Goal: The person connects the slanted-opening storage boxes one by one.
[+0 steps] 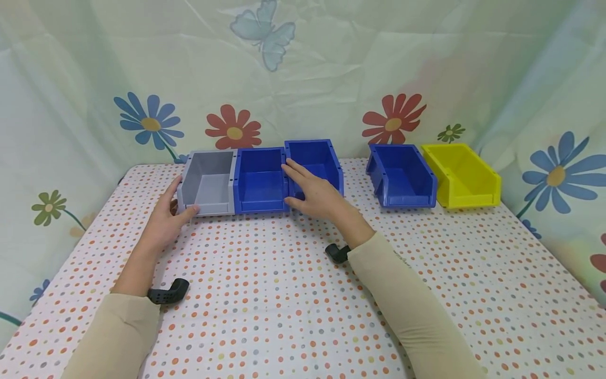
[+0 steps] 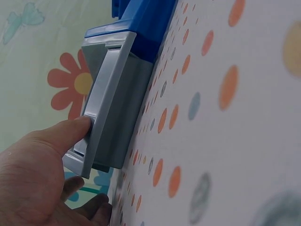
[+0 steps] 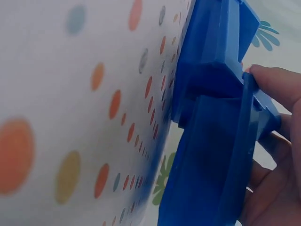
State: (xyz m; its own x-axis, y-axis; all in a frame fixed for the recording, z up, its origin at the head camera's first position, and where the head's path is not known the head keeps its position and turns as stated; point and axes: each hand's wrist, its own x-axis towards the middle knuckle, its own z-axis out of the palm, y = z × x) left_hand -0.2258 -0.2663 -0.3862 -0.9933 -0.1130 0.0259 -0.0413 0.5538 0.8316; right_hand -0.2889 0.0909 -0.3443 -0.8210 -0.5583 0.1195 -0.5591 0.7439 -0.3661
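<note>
At the left of the row stands a grey bin (image 1: 208, 181). My left hand (image 1: 167, 220) is at its front left corner, the thumb (image 2: 77, 129) touching the front lip and the fingers beside the left wall, spread apart from the thumb. A blue bin (image 1: 262, 185) sits against the grey one. Beside it, another blue bin (image 1: 314, 153) is set slightly farther back. My right hand (image 1: 316, 193) reaches over that bin with extended fingers at its left wall, the thumb (image 3: 268, 77) touching near the corner where the two blue bins meet. The right palm hides part of this bin.
Farther right stand a separate blue bin (image 1: 402, 176) and a yellow bin (image 1: 466, 176), side by side. A dotted cloth (image 1: 265, 295) covers the table. Behind it hangs a flowered curtain (image 1: 312, 79). Black wrist straps (image 1: 168, 295) are on both arms.
</note>
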